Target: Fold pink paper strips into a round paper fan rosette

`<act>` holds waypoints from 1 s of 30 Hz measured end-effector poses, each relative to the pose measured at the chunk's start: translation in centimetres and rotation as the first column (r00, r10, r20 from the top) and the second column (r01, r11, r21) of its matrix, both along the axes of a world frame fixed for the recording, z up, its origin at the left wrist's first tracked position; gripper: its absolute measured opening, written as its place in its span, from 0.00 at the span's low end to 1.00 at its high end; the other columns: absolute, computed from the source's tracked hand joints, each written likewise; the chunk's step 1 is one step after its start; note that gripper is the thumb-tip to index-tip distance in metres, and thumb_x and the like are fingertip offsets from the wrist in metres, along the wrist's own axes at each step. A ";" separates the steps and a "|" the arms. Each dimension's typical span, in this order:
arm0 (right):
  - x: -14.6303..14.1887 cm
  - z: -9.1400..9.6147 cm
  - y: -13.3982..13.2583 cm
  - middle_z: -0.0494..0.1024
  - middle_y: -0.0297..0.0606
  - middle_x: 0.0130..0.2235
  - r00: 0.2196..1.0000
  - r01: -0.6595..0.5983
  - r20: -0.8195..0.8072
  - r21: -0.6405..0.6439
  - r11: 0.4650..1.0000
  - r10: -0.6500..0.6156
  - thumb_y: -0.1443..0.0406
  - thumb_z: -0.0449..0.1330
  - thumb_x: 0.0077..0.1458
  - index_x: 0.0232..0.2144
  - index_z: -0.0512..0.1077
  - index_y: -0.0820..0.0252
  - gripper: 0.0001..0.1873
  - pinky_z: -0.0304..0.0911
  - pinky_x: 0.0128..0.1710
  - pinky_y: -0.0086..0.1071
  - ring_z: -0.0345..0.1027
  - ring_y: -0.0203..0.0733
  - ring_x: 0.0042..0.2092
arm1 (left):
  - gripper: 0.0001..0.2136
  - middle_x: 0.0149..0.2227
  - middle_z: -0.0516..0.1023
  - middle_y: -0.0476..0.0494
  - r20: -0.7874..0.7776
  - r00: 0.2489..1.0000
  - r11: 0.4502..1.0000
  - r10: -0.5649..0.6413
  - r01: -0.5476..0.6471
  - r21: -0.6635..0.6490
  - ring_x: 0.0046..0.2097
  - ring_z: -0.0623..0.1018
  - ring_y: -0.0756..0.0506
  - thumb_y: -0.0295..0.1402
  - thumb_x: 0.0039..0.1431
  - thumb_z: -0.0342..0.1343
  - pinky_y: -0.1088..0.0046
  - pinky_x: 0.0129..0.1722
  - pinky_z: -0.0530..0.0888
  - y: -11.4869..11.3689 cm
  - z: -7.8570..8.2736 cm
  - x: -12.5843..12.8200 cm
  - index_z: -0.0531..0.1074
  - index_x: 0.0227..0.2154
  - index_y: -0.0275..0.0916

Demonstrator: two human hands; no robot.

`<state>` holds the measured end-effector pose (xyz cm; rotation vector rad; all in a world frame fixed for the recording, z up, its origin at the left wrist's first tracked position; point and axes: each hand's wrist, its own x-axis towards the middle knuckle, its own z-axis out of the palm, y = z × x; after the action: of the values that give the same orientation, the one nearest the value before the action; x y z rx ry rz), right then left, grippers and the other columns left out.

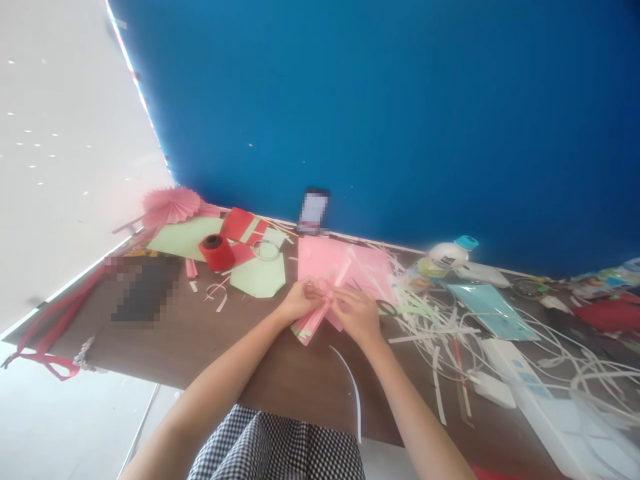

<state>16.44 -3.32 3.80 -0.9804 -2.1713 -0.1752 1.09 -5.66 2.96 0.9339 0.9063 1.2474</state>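
Note:
Both hands meet over a folded pink paper piece (311, 325), pleated like a fan and gathered at its middle. My left hand (301, 299) is closed on its left side, thumb and fingers pinched near the gathered part. From the right, my right hand (357, 312) pinches the same piece close to the centre, fingers bent. Exactly what lies between the fingertips is too small to make out. Behind the hands, a pink sheet (305, 257) lies on the table with white strips over its right part. A curved white paper strip (356, 387) hangs past the table's front edge.
Left of the hands lie a light green sheet (257, 277), a red ribbon roll (217, 252) and a pink paper fan (173, 205). A phone (314, 210) leans on the blue wall. To the right are paper strips (430, 327), a white bottle (449, 255), cables and a power strip (520, 373).

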 end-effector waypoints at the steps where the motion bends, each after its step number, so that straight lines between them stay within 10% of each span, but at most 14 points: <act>1: 0.1 -0.1 0.1 0.79 0.33 0.32 1.000 -0.007 -0.005 -0.004 1.000 0.007 0.66 0.53 0.52 0.24 0.74 0.55 0.11 0.60 0.42 0.38 0.72 0.41 0.36 | 0.15 0.28 0.72 0.48 -0.002 1.000 1.000 -0.002 0.002 -0.005 0.32 0.74 0.51 0.24 0.39 0.61 0.74 0.34 0.70 0.0 0.0 0.0 0.58 0.25 0.37; 14: 1.7 1.6 1.0 0.76 0.43 0.36 0.836 -0.308 0.491 0.050 0.950 0.245 0.75 0.48 0.54 0.33 0.72 0.63 0.14 0.59 0.37 0.39 0.67 0.43 0.36 | 0.13 0.30 0.74 0.46 -0.063 0.997 0.999 -0.048 0.046 -0.021 0.31 0.74 0.51 0.19 0.38 0.56 0.74 0.32 0.69 0.2 -0.7 -0.5 0.58 0.25 0.38; 30: 1.3 2.0 0.6 0.74 0.42 0.28 0.746 -0.357 0.629 0.098 0.929 0.220 0.76 0.44 0.54 0.28 0.70 0.64 0.16 0.56 0.33 0.37 0.63 0.41 0.30 | 0.14 0.29 0.75 0.45 -0.093 0.990 0.994 -0.106 0.103 -0.039 0.31 0.75 0.49 0.19 0.38 0.57 0.73 0.32 0.70 0.5 -1.3 -0.8 0.59 0.27 0.38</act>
<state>17.76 -2.77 5.81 -0.4725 -2.7874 -0.6387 0.29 -5.20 1.62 1.0081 0.9384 1.1024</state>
